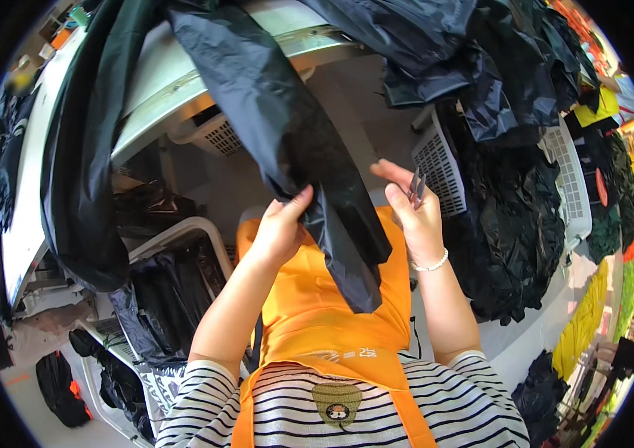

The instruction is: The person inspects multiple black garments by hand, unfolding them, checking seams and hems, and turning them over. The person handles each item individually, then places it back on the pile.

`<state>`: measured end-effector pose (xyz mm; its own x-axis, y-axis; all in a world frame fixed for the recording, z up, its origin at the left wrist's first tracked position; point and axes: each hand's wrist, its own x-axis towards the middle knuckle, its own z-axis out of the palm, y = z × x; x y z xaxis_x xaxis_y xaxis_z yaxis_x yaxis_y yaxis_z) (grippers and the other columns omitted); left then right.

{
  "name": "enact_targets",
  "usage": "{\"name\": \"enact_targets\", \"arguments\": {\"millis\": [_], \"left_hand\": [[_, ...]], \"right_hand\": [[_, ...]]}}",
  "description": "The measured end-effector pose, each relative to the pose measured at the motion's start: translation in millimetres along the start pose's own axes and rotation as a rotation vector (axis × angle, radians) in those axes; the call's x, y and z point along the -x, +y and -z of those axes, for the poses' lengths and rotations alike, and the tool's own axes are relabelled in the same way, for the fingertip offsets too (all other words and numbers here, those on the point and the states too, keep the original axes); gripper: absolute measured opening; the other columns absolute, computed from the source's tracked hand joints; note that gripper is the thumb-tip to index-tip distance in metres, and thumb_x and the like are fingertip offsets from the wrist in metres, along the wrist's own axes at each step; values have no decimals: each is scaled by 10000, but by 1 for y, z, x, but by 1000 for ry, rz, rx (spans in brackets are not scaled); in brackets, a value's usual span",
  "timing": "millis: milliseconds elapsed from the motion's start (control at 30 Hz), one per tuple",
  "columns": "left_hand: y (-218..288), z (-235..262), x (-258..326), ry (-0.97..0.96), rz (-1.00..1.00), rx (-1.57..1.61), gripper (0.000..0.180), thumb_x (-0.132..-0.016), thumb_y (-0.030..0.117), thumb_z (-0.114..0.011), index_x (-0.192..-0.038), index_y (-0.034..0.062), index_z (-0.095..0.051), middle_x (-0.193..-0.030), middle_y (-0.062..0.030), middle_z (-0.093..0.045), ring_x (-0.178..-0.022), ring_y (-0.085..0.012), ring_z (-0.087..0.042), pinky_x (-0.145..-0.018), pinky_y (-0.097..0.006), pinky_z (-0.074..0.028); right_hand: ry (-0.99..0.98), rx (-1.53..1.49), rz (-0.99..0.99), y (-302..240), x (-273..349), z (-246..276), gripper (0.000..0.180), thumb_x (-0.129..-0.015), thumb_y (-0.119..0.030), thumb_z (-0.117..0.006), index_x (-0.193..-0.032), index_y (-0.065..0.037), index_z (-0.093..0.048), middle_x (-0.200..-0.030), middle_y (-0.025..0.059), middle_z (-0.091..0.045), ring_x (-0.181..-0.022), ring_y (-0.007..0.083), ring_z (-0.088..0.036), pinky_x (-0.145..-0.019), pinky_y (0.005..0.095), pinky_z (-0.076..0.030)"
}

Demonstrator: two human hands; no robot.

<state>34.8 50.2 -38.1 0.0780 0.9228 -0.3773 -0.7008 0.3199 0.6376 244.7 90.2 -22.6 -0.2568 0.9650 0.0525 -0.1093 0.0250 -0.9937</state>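
With our left hand (285,222) we pinch the long black cloth (305,153), slanting from the table (164,69) rightward down before our apron (296,299); our right hand (415,216), apart beyond it, holds probably small snips (418,184).

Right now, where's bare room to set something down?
The white table shows bare between the left hanging cloth and the held cloth, and left of the former. Crowded: the table's right side, under black fabric, and the right basket, heaped with dark cloth.

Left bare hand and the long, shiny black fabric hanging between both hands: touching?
Touching: the head view shows the left hand gripping the black fabric at its left edge.
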Motion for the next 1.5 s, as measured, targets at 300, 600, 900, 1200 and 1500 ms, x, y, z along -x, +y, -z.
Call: {"name": "enact_targets", "arguments": {"millis": [300,600,900,1200,1500], "left_hand": [[-23,4,-28,-375,208,663,408,-893,297,-544,-1164,-3,-603,-1165,-175,-637,-1066,-354,-599,-993,-474,-437],[-30,-3,-40,-141,135,538,392,-862,265,-559,-1154,7,-607,-1143,-173,-647,-1053,-362,-598,-991,-486,-436],[-41,-2,-29,553,-1116,-560,287,-786,22,-694,-977,47,-481,-878,-44,-503,-757,-149,-495,-714,-294,-442],[-37,-47,1,-98,-978,-1151,491,-627,-74,-758,-1062,17,-547,-1163,-149,-566,-1064,-280,-574,-892,-329,-477],[-10,-48,12,-87,-908,-1174,226,-666,-127,-701,-822,14,-620,-880,-80,-676,-709,-122,-612,-658,-209,-484]], "right_hand": [[-87,-305,-225,3,27,43,300,-919,-237,-635,-1091,8,-645,-913,70,-688,-664,45,-530,-644,181,-421],[-209,70,-61,-6,60,46,358,-750,37,-741,-1078,-30,-614,-944,-22,-570,-621,13,-389,-567,173,-309],[249,10,126,9,35,27,112,-745,82,-604,-830,10,-589,-786,-16,-581,-590,4,-449,-540,159,-358],[98,176,215,2,23,-10,142,-748,35,-695,-792,-22,-573,-637,-43,-518,-527,2,-387,-487,174,-330],[39,292,206,-10,25,5,159,-744,65,-722,-819,6,-595,-697,6,-583,-554,22,-482,-511,185,-388]]}}
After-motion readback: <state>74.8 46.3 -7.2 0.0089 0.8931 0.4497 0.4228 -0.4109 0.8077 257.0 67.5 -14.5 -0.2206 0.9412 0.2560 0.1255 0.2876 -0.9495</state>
